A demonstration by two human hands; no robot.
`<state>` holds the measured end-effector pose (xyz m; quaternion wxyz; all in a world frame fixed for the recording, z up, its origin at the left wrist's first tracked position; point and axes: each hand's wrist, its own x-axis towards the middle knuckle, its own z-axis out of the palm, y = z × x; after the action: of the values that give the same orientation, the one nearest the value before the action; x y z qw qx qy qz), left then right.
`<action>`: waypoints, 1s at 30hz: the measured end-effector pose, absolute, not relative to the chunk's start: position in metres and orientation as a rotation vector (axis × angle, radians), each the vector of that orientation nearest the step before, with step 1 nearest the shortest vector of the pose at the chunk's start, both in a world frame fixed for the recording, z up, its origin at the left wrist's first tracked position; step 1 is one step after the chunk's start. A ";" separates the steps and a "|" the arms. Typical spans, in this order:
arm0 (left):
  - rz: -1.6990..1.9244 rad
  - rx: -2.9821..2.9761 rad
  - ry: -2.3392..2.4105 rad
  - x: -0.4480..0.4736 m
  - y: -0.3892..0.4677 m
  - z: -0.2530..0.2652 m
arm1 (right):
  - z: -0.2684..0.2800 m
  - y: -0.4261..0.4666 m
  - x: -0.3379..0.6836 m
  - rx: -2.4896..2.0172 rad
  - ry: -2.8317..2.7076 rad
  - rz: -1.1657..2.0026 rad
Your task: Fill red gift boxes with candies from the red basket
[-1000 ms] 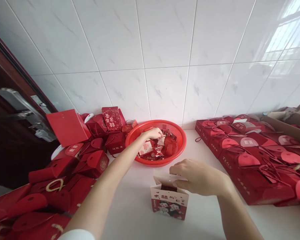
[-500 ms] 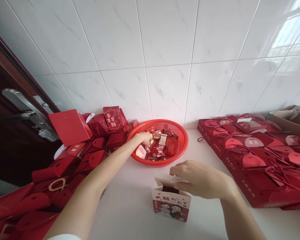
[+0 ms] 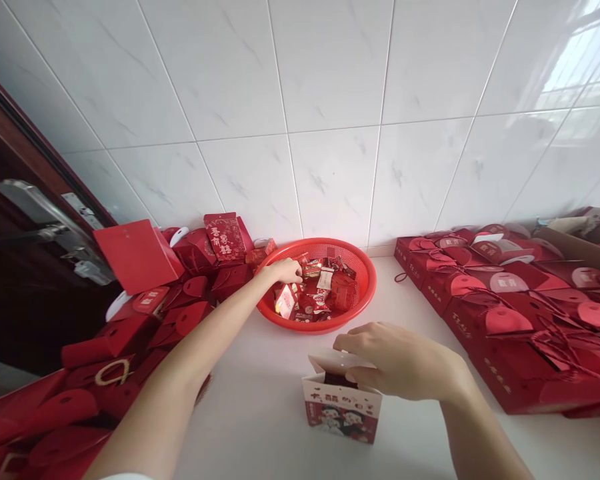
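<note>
My left hand (image 3: 286,271) reaches into a red plastic basket (image 3: 365,303) heaped with wrapped candies (image 3: 322,301). Its fingers are curled down among the wrappers, and what lies between them is hidden. Just below that hand, a white and pink packet (image 3: 285,301) leans at a tilt. Nearer to me, a small white and red gift box (image 3: 341,417) with printed figures stands upright on the white surface, its top open. My right hand (image 3: 387,357) is closed on the top edge of this box, thumb and fingers by the raised flap; the hand covers the box's right corner.
Folded red gift boxes (image 3: 180,320) are piled on the left, near a dark door with a metal handle (image 3: 55,227). Rows of larger red boxes (image 3: 505,333) with cords stand on the right. A cardboard carton (image 3: 580,247) sits behind them, and a tiled wall (image 3: 330,180) closes the back.
My left hand has shifted slightly left and back within the basket, and the white and pink packet now stands more tilted. My right hand stays at the box.
</note>
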<state>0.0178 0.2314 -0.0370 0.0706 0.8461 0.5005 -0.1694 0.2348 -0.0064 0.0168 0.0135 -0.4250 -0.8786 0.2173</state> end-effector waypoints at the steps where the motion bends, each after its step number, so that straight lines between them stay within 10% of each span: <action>1: -0.516 2.534 1.511 0.015 0.233 -0.035 | 0.016 -0.006 0.235 -1.322 -2.733 0.679; 30: -0.478 2.423 1.448 0.021 0.232 -0.056 | 0.007 0.011 0.244 -1.347 -2.582 0.567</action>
<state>0.0206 0.2319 -0.0560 0.1391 0.8381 0.5009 -0.1653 0.2442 0.0107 0.0068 0.0875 -0.4524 -0.8669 0.1903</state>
